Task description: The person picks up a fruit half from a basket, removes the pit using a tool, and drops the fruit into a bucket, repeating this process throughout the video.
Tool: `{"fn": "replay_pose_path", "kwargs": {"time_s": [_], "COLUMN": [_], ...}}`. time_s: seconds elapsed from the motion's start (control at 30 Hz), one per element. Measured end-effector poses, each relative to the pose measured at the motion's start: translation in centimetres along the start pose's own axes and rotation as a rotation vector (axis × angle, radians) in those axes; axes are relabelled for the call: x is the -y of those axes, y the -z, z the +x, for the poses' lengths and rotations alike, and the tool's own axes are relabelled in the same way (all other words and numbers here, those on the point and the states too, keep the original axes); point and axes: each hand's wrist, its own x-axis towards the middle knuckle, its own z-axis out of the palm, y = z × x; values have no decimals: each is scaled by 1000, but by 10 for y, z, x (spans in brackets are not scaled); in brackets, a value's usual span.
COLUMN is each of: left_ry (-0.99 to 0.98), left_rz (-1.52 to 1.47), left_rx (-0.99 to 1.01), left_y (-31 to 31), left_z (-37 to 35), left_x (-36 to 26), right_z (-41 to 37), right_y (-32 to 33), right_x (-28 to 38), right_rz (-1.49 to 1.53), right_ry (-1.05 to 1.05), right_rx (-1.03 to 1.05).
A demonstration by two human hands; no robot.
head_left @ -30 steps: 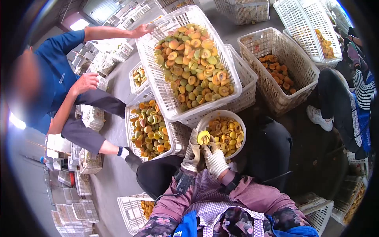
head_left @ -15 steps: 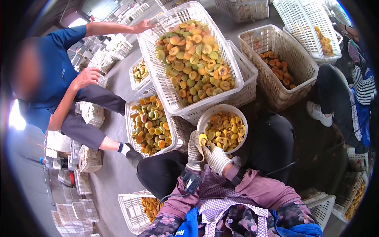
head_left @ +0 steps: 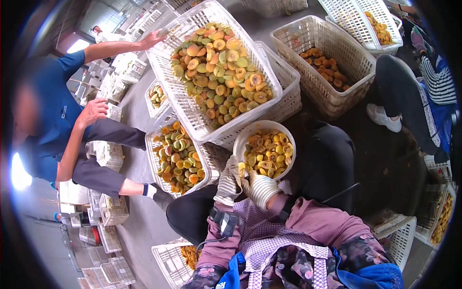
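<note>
Large white crate (head_left: 166, 82), heaped with yellow and green fruit halves, is seen tilted, propped on a second crate (head_left: 288, 91) on the floor. Its far corner is touched by the hand of a person in blue (head_left: 150, 39) sitting at the left. A smaller crate (head_left: 208, 161) of the same fruit is set on the floor just beside the big crate's near-left corner. Another crate (head_left: 357, 60) with orange pieces at its bottom is placed further right, well apart from the hands. A round white bowl (head_left: 237, 147) full of yellow fruit halves is wedged against the near edge of the big crate. Both hands are gloved. Left hand (head_left: 227, 180) and right hand (head_left: 260, 188) are closed together on one fruit half (head_left: 242, 169), pinched between the fingertips of both. The fruit half is held just at the bowl's near rim.
</note>
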Motion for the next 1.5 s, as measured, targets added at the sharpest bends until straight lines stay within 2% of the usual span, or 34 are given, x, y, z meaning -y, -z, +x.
{"fn": "replay_pose_path", "kwargs": {"time_s": [0.03, 0.07, 0.13, 0.17, 0.2, 0.23, 0.27, 0.33, 0.37, 0.4, 0.47, 0.5, 0.53, 0.6, 0.67, 0.73, 0.8, 0.83, 0.87, 0.97, 1.0, 1.03, 1.07, 1.1, 1.13, 1.17, 1.2, 1.27, 1.3, 1.33, 1.4, 1.43, 1.47, 1.5], "left_ry": [331, 159, 158, -247, -183, -117, -49, 16, 82, -114, -35, 124, 107, 361, 614, 608, 489, 420, 351, 305, 209, 3, -209, -91, 297, 73, 150, -82, -48, -287, -257, -90, 82, -112], "left_rz": [-336, -348, -819, -329, -303, -360, -418, -562, -653, -315, -524, -587, -745, -852, -1362, -1314, -1305, -1238, -1168, -1096, -1181, -1113, -1007, -544, -946, -989, -1283, -924, 25, -151, 106, -39, -184, 133], "left_rx": [48, -79, -316, -222, -273, -273, -268, -215, -79, -12, 199, 159, 116, -144, -329, -304, -230, -204, -178, -224, 31, 206, 376, -41, -264, -161, -307, -155, -317, -458, -747, -814, -874, -1123], "left_y": [5, -7, -28, -29, -29, -26, -24, -18, -6, 3, 3, 3, -6, -10, -5, -8, -9, -6, -3, -5, -1, 1, 3, 1, -10, -16, -21, -6, 2, 7, 39, 58, 69, 79], "left_z": [-1, -4, -5, -3, -4, -7, -9, -8, -6, -2, 0, -2, -5, 4, 7, 3, 0, 2, 6, 11, 10, 12, 18, 23, 20, 25, 34, 75, 61, 70, 77, 64, 51, 65], "left_x": [-14, -28, -34, -27, -21, -15, -23, -31, -13, -12, -22, -21, -17, -25, -26, -39, -40, -32, -19, -1, 20, 30, 40, 59, -12, 3, -8, 68, 57, 53, 47, -10, -67, -43], "right_z": [7, 11, 4, -8, -14, -5, -7, -14, -14, -19, -25, -30, -27, -33, -28, -24, -16, -10, -10, -14, -12, -12, -12, -2, -6, 16, 27, 11, 14, 25, 8, -1, -10, -11], "right_y": [-19, -31, -22, -1, 9, -30, -24, -9, -20, -16, -5, -17, -24, 4, 38, 39, 19, -5, 0, 8, 7, 3, -3, -6, 13, -11, -17, 32, 21, -5, 21, 33, 42, 47], "right_x": [-12, -17, -6, 11, 22, -2, 0, 7, 1, 4, 10, 7, 0, 23, 35, 41, 19, -1, 2, 9, 8, 4, -3, -1, 16, -7, -16, 17, 8, -13, 6, 18, 30, 34], "right_rz": [193, 386, 512, 590, 668, 847, 847, 691, 804, 800, 911, 1041, 1017, 1210, 1187, 1210, 1068, 681, 505, 594, 612, 606, 793, 989, 1184, 1187, 1116, 1104, 985, 984, 921, 922, 1062, 1201], "right_ry": [-34, -69, -39, -66, -94, -19, -16, -68, -9, -5, -48, -80, -197, -254, -430, -414, -163, 204, 60, -71, -122, -55, -111, -175, -272, -178, -118, -486, -351, -199, -312, -304, -378, -454], "right_rx": [25, 51, 0, 54, 110, 36, 43, 257, 221, 233, 499, 407, 495, 384, 485, 405, 430, 189, 262, 237, 215, 205, 99, 6, -26, -142, -299, -187, -329, -468, -376, -376, -308, -235]}}
